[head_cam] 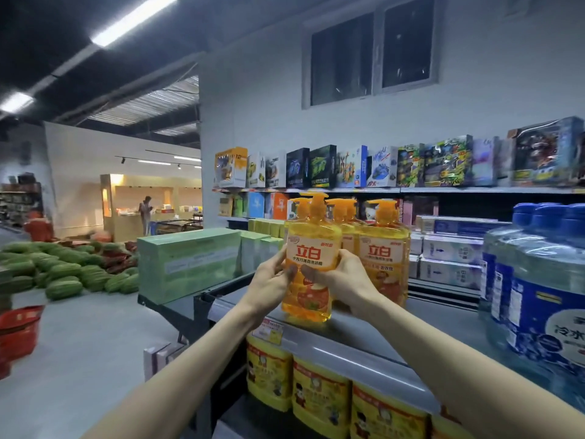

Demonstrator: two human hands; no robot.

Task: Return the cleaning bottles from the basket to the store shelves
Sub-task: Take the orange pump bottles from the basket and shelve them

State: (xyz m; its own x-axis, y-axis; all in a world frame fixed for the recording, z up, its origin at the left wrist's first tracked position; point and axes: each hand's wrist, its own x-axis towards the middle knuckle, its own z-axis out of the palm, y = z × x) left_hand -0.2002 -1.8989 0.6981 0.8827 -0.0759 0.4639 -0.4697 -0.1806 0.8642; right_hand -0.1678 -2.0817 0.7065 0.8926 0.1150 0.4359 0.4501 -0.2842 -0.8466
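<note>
Spotted red plastic shopping basket (19, 331) at far L edge: cropped by frame, blurred, contents unreadable. Past it, heap of green striped watermelons (63, 274) on floor, soft w/ blur. Next, pale green cardboard cartons (190, 267) stacked just L of the hands, lettering illegible.

Centre: held clear orange-yellow plastic dish-soap bottle w/ pump top (311, 264) upright at front edge of grey metal shelf (348, 337). Wrapped its L side w/ left hand (269, 280), thumb on front label. Wrapped R side w/ right hand (342, 280), thumb likewise, tips nearly touching. Fingers behind bottle hidden. Couldn't tell base-to-shelf contact: resting or just above.

Just behind + R, row of matching orange pump bottles (384, 251), rear ones mostly hidden. Below shelf, yellow labelled jugs (319, 394), bottoms cut off. Far R, big clear water jugs w/ blue caps + labels (538, 280), cropped by frame. Above, boxed toys (348, 167) along top shelf, print too blurred to read.
</note>
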